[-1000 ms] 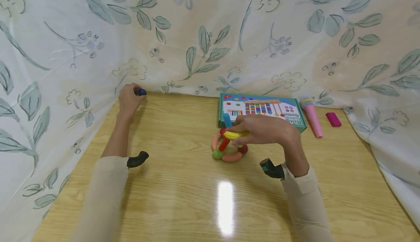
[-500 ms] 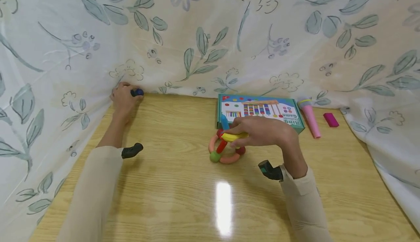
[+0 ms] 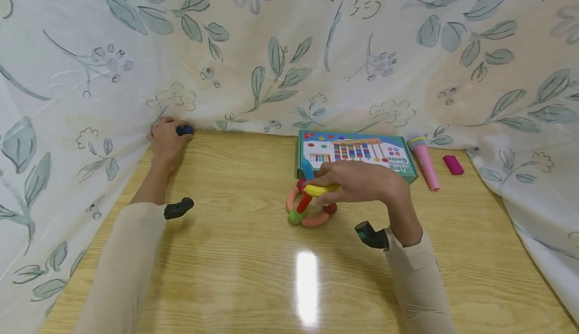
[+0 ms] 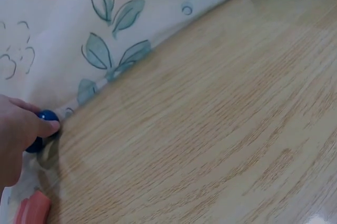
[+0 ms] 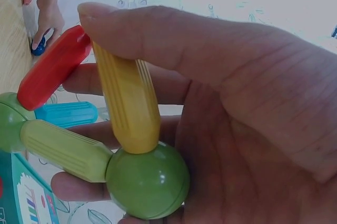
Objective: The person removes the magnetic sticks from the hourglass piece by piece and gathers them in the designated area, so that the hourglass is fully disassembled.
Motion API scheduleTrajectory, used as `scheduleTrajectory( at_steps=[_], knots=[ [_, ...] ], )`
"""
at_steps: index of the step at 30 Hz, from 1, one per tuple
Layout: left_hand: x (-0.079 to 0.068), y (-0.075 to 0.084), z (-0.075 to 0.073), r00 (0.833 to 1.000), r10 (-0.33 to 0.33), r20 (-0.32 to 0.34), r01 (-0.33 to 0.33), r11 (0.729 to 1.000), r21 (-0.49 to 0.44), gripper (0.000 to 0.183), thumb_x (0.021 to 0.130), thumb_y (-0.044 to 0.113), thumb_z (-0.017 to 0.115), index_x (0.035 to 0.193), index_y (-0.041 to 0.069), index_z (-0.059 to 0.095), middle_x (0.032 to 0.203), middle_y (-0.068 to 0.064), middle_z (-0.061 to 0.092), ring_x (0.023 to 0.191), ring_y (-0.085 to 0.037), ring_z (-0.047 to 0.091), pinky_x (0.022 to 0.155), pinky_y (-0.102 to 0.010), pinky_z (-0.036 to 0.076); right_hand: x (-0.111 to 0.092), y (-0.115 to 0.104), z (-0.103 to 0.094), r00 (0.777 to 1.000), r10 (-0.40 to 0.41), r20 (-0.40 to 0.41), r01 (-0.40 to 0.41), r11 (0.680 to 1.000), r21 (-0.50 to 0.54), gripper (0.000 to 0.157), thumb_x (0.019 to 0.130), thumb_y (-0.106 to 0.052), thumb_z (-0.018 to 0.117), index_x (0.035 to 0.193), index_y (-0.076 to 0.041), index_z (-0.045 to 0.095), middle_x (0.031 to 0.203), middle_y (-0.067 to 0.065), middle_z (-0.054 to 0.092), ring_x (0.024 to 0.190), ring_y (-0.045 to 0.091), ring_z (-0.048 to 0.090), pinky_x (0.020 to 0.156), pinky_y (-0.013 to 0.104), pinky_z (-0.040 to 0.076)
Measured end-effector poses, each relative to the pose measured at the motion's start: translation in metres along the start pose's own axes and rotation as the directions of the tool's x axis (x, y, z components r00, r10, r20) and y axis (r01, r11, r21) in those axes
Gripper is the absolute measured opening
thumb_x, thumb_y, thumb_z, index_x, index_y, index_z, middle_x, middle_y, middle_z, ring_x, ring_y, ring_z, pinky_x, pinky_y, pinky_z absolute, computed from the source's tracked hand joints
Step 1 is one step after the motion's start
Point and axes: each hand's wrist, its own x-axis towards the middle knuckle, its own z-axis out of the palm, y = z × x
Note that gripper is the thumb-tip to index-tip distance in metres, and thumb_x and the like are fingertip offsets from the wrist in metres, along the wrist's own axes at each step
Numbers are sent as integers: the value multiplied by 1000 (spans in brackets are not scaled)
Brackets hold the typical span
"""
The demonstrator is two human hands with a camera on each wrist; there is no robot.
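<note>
At the far left corner of the table, my left hand pinches a small dark blue rounded piece beside the cloth; its far side is hidden by my fingers. Right of the middle, my right hand holds a toy built of coloured sticks and balls. Its thumb and fingers grip a yellow stick, which joins a green ball. A red stick, a light blue stick and a yellow-green stick also belong to it. Curved orange pieces form a ring at its base.
Behind the toy lies a teal game box. A pink toy microphone and a magenta block lie to its right. An orange piece sits near my left hand. Floral cloth hangs along the table's back and sides.
My left hand has shifted slightly left with the blue piece, and its fingers have spread toward the cloth. My right hand keeps its grip on the stick toy. The head view has drifted slightly.
</note>
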Motion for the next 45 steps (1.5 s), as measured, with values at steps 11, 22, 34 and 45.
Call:
scheduleTrajectory(
  at_steps=[11,22,34,45],
  knots=[
    [0,14,-6,998,-5,-68,4,1000,-12,50,96,24,77,141,5,63,154,-29,39,139,-54,35,112,-70,24,-3,3,-1,1000,-3,-2,3,1000,-26,43,103,-37,66,142,-20,66,133,10,66,114,23,65,97,43,55],
    [-67,149,-13,820,571,-37,-557,781,-282,31,96,17,77,123,4,73,123,-20,68,109,-35,66,103,-54,51,0,6,-3,1000,-19,1,19,1000,-19,46,102,-38,67,144,-18,64,125,3,68,104,16,61,91,36,53],
    [-165,256,-5,289,913,287,-847,384,-367,37,88,26,83,119,7,76,109,-3,75,97,-16,62,89,-27,53,5,5,-6,1000,-18,-8,18,998,52,29,99,-40,72,115,-16,69,94,-4,63,86,12,56,82,31,49],
    [-176,259,2,271,921,281,-917,336,-217,26,93,25,79,113,8,77,101,-3,72,93,-17,62,87,-28,53,1,10,-4,1000,-22,-20,24,995,93,36,91,-32,81,119,-14,69,108,-4,69,97,14,62,89,34,53]
  ],
)
